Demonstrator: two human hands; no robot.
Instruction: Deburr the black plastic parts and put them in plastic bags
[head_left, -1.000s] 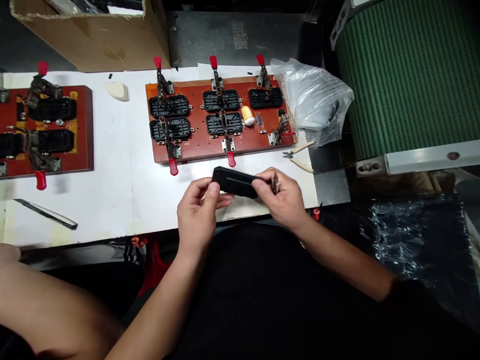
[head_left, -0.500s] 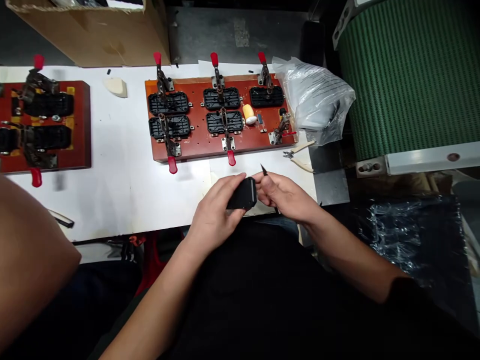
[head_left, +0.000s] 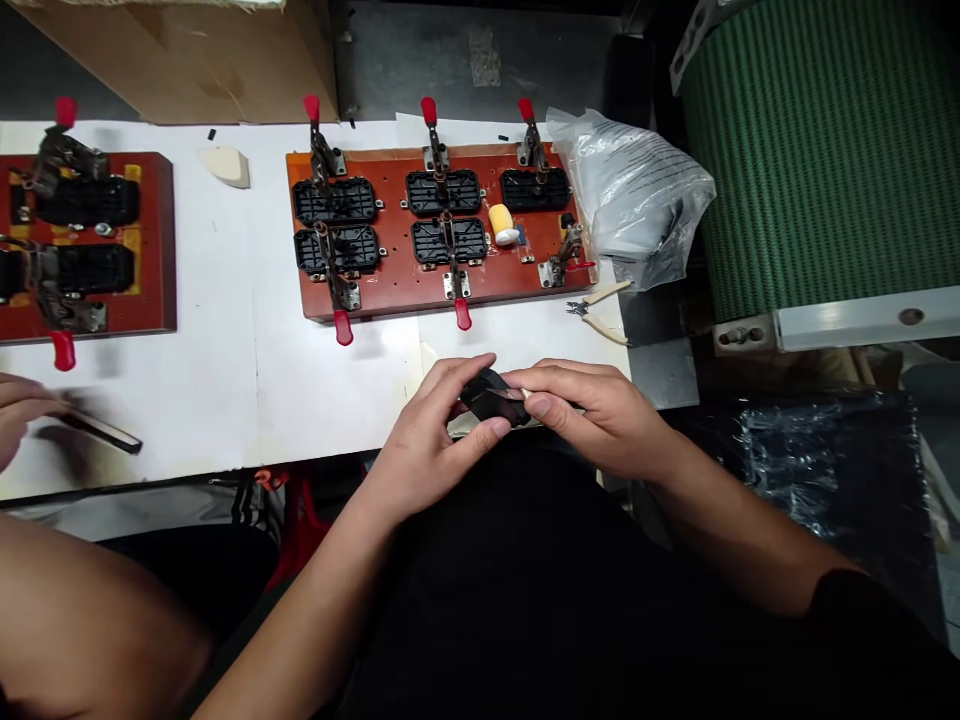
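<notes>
My left hand (head_left: pixel 431 435) grips a small black plastic part (head_left: pixel 489 398) at the near edge of the white table (head_left: pixel 247 370). My right hand (head_left: pixel 596 410) is closed around a thin blade tool whose pale tip (head_left: pixel 517 395) rests against the part. Both hands meet over the part, which they largely hide. Beyond them lies a red-brown fixture board (head_left: pixel 439 235) with several black parts held under red-handled toggle clamps.
A second fixture board (head_left: pixel 82 245) sits at the far left. A co-worker's hand (head_left: pixel 19 415) touches a dark blade (head_left: pixel 101 432) at the left. Small pliers (head_left: pixel 600 312), a clear plastic bag (head_left: pixel 630 195), a cardboard box (head_left: pixel 187 55) and a green conveyor belt (head_left: pixel 817 150) surround the board.
The black part has been turned in my hands from lying lengthwise to end-on, and my right hand has brought the blade tip down onto it. The co-worker's hand has reached the dark blade.
</notes>
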